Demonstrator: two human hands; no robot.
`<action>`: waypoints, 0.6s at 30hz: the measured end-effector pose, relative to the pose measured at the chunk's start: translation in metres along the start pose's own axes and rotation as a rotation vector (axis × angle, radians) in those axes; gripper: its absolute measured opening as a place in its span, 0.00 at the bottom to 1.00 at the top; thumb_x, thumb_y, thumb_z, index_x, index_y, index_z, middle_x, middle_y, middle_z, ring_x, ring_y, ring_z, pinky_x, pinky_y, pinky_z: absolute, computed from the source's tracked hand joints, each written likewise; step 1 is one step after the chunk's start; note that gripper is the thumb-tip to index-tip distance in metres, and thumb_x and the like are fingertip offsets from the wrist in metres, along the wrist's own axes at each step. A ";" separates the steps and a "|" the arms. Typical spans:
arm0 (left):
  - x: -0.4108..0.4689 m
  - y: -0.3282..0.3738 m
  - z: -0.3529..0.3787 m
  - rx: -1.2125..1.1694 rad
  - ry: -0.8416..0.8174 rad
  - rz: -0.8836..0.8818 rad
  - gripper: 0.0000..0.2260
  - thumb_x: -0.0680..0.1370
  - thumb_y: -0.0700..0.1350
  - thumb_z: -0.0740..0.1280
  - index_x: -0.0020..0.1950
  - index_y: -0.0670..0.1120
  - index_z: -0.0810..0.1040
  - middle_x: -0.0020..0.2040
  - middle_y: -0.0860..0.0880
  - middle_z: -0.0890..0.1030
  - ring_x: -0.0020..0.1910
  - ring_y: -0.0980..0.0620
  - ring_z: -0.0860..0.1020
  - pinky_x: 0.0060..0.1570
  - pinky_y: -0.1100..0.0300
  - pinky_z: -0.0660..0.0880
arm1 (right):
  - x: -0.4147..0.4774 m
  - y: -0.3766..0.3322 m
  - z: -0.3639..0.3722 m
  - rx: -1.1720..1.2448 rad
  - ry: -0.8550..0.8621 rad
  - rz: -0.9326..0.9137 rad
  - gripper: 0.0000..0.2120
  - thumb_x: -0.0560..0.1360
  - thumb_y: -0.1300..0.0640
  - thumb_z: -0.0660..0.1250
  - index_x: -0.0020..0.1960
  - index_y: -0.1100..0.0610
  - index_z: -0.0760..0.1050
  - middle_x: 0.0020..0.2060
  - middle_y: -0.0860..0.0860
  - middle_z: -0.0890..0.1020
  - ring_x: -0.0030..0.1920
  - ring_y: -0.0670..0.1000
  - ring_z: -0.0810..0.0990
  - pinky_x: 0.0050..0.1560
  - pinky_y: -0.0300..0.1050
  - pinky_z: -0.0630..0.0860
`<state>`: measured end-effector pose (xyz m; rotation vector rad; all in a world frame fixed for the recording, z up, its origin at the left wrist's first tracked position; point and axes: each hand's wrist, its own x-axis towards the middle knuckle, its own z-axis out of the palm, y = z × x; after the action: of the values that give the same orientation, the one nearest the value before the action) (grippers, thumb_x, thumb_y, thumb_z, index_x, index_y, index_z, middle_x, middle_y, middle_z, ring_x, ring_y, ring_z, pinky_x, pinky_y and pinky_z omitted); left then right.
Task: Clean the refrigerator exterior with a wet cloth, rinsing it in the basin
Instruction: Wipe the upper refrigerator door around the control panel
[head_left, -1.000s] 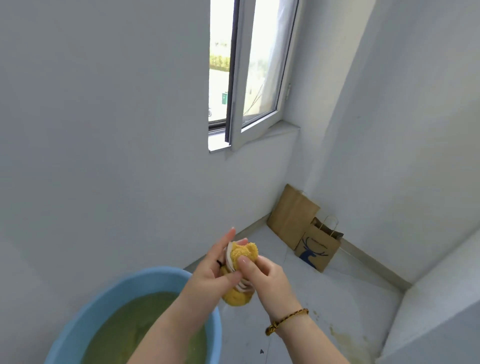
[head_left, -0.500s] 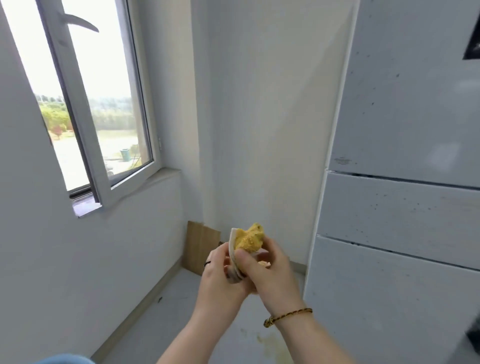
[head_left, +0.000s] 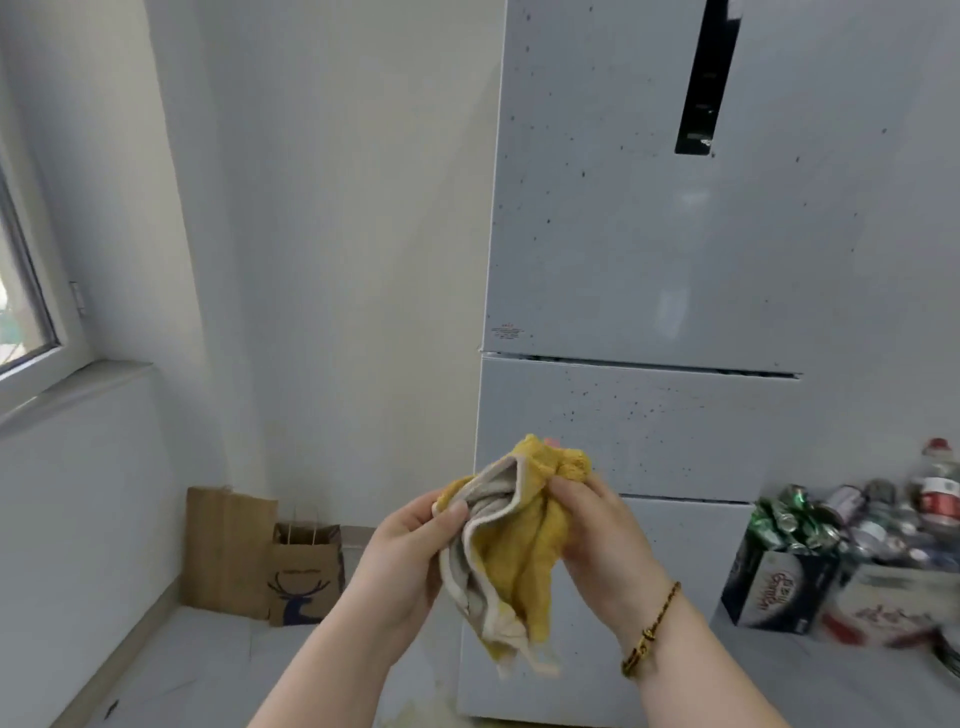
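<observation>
A yellow cloth (head_left: 524, 551) with a pale grey backing hangs partly unfolded between both hands. My left hand (head_left: 402, 561) pinches its left edge and my right hand (head_left: 602, 540) grips its upper right corner; a braided bracelet sits on that wrist. Right behind the cloth stands the white refrigerator (head_left: 675, 260), its doors dotted with dark specks and a black vertical panel on the upper door. The basin is out of view.
Two brown paper bags (head_left: 306, 577) lean in the corner at the left wall. A window sill (head_left: 67, 384) juts out at the left. Boxes holding crushed cans and bottles (head_left: 810, 551) stand on the floor right of the refrigerator.
The view has swung right from the blue basin and window to the refrigerator front. The cloth, balled up tight in both hands before, has been pulled open and now hangs down.
</observation>
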<state>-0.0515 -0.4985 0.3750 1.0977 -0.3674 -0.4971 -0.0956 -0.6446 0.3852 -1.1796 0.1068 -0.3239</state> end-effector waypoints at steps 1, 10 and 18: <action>0.016 0.000 0.003 -0.026 -0.005 -0.005 0.08 0.74 0.40 0.61 0.47 0.39 0.79 0.33 0.45 0.83 0.31 0.52 0.81 0.29 0.64 0.77 | 0.014 -0.003 -0.007 0.040 0.003 0.013 0.19 0.68 0.62 0.68 0.59 0.55 0.73 0.39 0.49 0.83 0.40 0.48 0.81 0.38 0.39 0.77; 0.139 0.014 -0.012 -0.029 -0.070 0.021 0.09 0.64 0.35 0.72 0.42 0.44 0.84 0.38 0.43 0.84 0.35 0.50 0.82 0.32 0.61 0.78 | 0.108 -0.002 -0.009 -0.213 0.263 0.061 0.11 0.77 0.52 0.61 0.51 0.58 0.76 0.48 0.54 0.82 0.44 0.49 0.80 0.39 0.41 0.76; 0.213 0.007 0.011 0.101 0.002 0.047 0.09 0.71 0.33 0.67 0.40 0.45 0.83 0.37 0.44 0.84 0.35 0.49 0.82 0.35 0.59 0.77 | 0.151 -0.009 -0.006 -0.341 0.507 -0.280 0.05 0.74 0.55 0.64 0.42 0.56 0.71 0.34 0.48 0.77 0.32 0.37 0.76 0.31 0.26 0.70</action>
<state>0.1219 -0.6217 0.3946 1.1848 -0.4192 -0.4400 0.0443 -0.6985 0.4041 -1.4297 0.4548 -0.8758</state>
